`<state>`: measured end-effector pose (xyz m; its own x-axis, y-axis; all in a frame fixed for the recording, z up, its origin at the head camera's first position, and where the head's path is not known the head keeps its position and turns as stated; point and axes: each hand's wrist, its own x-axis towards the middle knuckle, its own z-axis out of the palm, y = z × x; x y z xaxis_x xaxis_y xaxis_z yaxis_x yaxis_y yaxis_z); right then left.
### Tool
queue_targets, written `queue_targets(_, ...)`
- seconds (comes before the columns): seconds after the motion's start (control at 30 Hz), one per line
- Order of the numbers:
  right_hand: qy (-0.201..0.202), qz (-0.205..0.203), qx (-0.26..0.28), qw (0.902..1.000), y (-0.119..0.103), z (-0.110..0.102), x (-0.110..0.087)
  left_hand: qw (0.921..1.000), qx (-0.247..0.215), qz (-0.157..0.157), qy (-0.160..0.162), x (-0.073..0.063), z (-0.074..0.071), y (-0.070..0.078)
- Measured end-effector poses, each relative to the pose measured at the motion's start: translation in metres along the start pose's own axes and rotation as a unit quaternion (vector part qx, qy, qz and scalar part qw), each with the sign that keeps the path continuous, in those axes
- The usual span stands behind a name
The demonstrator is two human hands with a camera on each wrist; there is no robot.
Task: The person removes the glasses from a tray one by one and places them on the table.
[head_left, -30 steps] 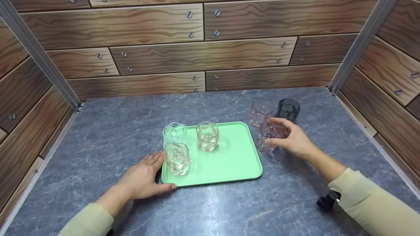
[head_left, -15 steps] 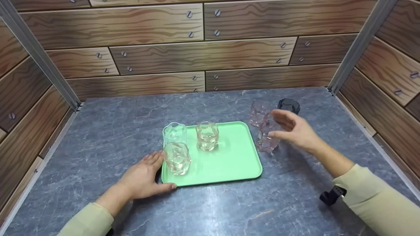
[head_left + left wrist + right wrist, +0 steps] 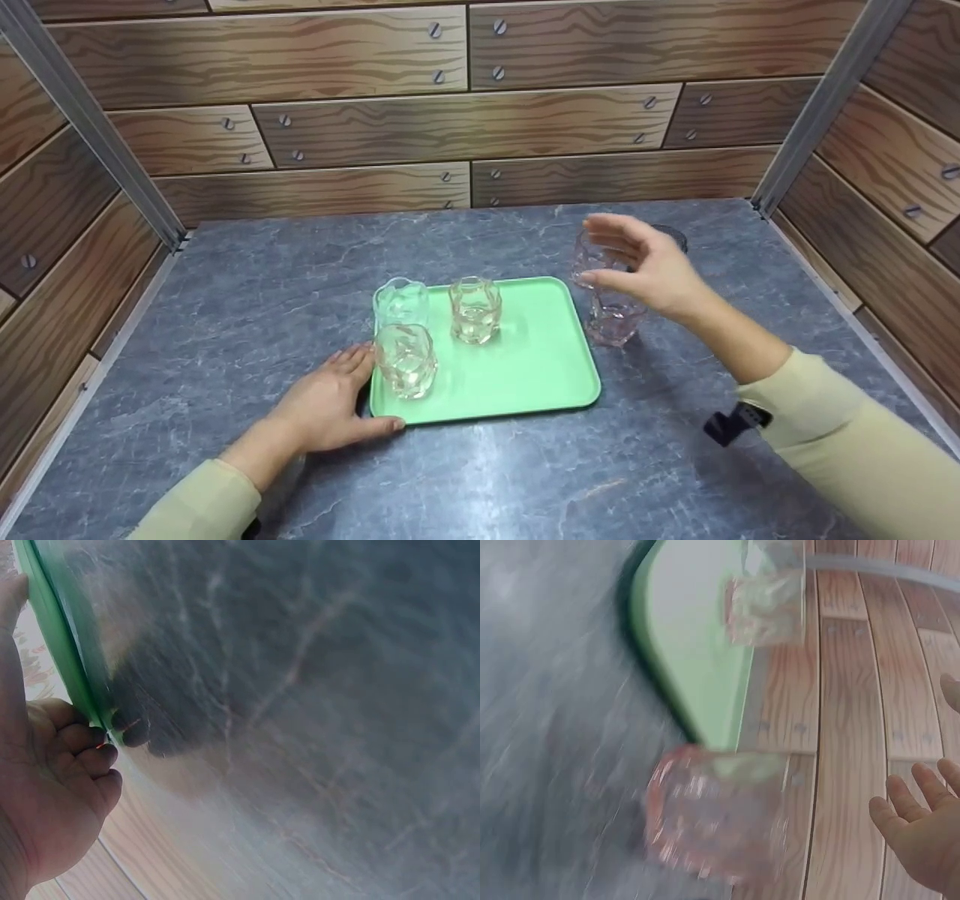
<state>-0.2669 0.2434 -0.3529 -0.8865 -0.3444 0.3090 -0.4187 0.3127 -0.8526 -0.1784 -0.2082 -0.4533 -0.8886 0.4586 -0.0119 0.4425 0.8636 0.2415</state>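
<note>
My left hand [image 3: 322, 409] rests at the near left corner of a green tray [image 3: 517, 382], its thumb along the front edge and its fingers against the left side. Three tumblers with wavy walls stand on the tray: a pale blue one [image 3: 391, 296] at the far left, a clear one [image 3: 407, 367] before it and a faintly amber one [image 3: 475, 319]. My right hand [image 3: 660, 277], thumb and fingers spread apart, hovers at a far pink tumbler [image 3: 587, 255] and partly covers it. A nearer pink tumbler [image 3: 613, 328] stands beside the tray's right edge, below that hand.
A dark grey tumbler [image 3: 679, 234] stands behind my right hand, mostly hidden. The grey marbled table [image 3: 262, 285] is bounded at the back and sides by wood-patterned walls [image 3: 360, 135].
The right hand has let go of the nearer pink tumbler and moved away and left to the far pink one. The left hand and the tray have stayed put.
</note>
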Motion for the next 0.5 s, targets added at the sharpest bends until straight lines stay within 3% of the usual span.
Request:
queue_targets(0.3, -0.042, -0.004, 0.012, 0.9990, -0.011, 0.054, 0.030, 1.0000, 0.003, 0.002, -0.006, 0.000, 0.000, -0.001)
queue_targets(0.5, -0.058, 0.007, 0.014, 0.9982, -0.004, 0.089, 0.042, 1.0000, 0.003, 0.003, -0.003, -0.001, -0.001, -0.001)
